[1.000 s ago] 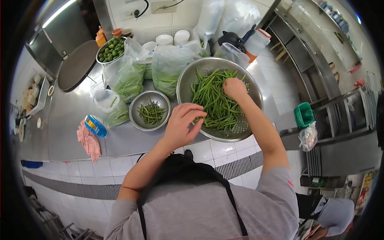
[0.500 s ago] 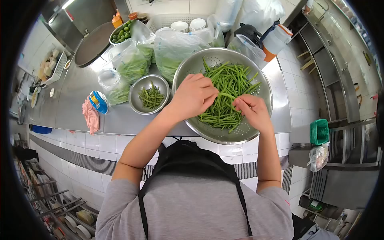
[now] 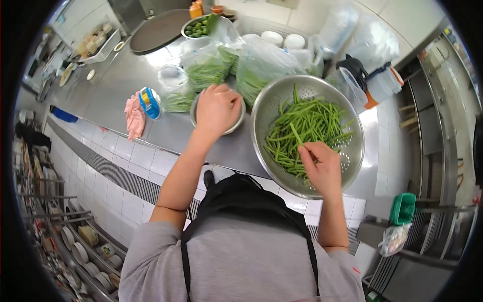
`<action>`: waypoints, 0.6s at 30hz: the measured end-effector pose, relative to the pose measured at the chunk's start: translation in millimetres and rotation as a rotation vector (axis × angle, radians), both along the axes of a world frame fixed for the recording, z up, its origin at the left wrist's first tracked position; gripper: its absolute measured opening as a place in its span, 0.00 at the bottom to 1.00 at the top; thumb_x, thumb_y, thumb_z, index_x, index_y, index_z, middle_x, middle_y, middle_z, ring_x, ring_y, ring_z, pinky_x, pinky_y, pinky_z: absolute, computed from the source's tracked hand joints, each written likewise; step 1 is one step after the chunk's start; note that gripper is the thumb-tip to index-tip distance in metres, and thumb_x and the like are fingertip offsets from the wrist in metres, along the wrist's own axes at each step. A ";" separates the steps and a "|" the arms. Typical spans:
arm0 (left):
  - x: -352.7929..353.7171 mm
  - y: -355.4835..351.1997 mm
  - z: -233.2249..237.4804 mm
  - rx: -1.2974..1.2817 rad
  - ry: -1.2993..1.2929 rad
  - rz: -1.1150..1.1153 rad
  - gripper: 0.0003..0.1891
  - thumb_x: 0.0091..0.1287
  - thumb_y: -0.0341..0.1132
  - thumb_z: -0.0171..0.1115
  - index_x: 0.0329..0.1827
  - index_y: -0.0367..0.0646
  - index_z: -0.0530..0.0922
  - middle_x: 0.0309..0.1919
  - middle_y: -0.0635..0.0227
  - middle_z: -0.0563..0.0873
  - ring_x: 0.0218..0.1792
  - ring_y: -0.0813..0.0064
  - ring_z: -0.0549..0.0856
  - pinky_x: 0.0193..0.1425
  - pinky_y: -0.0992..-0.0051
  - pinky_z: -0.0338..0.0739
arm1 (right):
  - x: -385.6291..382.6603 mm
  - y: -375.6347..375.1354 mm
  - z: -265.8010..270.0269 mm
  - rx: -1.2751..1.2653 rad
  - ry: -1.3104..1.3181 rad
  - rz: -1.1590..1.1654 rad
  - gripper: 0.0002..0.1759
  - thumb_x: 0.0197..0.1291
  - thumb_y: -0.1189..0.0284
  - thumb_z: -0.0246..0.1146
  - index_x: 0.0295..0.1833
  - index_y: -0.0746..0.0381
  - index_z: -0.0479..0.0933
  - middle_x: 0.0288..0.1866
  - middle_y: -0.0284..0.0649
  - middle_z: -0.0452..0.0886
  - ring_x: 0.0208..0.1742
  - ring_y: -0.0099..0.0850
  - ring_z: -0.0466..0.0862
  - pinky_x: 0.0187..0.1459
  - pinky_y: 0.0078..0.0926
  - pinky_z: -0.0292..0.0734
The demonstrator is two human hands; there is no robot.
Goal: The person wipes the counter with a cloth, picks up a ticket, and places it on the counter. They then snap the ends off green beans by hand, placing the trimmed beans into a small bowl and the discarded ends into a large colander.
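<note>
My left hand [image 3: 218, 110] hovers over a small steel bowl [image 3: 239, 121] and hides most of its inside. Its fingers look curled together, and whatever they may hold is hidden. Over the large steel colander [image 3: 354, 156], my right hand [image 3: 322, 167] pinches one end of a green bean [image 3: 295, 133], which points up and away from the fingertips. A heap of green beans [image 3: 320, 118] fills the middle of the colander, just beyond the right hand.
Behind the bowl stand plastic bags of greens [image 3: 207, 70]. A blue container [image 3: 150, 103] and a pink cloth [image 3: 135, 117] lie to the left. A jug with an orange base [image 3: 385, 86] stands beyond the colander, and a bowl of green fruit [image 3: 196, 27] sits at the back.
My left hand has left the bean held between both hands and moved left over the small bowl. The right hand keeps a bean over the colander. The view has shifted.
</note>
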State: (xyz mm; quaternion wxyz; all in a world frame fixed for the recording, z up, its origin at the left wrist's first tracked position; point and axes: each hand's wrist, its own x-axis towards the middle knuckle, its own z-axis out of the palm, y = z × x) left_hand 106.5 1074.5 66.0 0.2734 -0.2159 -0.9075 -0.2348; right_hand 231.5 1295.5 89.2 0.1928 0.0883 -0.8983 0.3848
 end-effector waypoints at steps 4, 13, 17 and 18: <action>-16.3 -46.2 -59.3 -0.261 -0.286 0.163 0.04 0.48 0.33 0.61 0.24 0.45 0.81 0.24 0.62 0.80 0.30 0.61 0.78 0.35 0.66 0.72 | -49.1 -19.0 22.5 0.274 0.075 0.253 0.05 0.50 0.72 0.61 0.29 0.62 0.77 0.22 0.39 0.73 0.24 0.37 0.76 0.26 0.31 0.71; 22.5 -52.4 -62.7 0.096 -0.268 0.102 0.07 0.49 0.35 0.64 0.29 0.43 0.81 0.28 0.61 0.80 0.34 0.61 0.79 0.40 0.66 0.72 | -221.3 -200.0 -7.8 0.478 0.248 0.443 0.13 0.53 0.63 0.58 0.28 0.63 0.75 0.27 0.45 0.77 0.32 0.42 0.79 0.33 0.37 0.75; 26.3 -73.8 -62.2 0.188 -0.131 0.094 0.06 0.49 0.32 0.64 0.29 0.41 0.80 0.26 0.61 0.80 0.33 0.61 0.79 0.39 0.67 0.72 | -218.5 -161.9 -22.3 0.393 0.303 0.492 0.14 0.52 0.61 0.58 0.29 0.62 0.76 0.30 0.45 0.79 0.34 0.42 0.79 0.36 0.37 0.74; 26.5 -76.4 -61.6 0.206 -0.116 0.068 0.06 0.49 0.32 0.64 0.29 0.41 0.80 0.26 0.62 0.80 0.32 0.62 0.79 0.38 0.68 0.72 | -205.5 -135.7 -13.5 0.383 0.222 0.467 0.13 0.52 0.61 0.57 0.30 0.61 0.77 0.30 0.44 0.79 0.34 0.41 0.80 0.37 0.36 0.74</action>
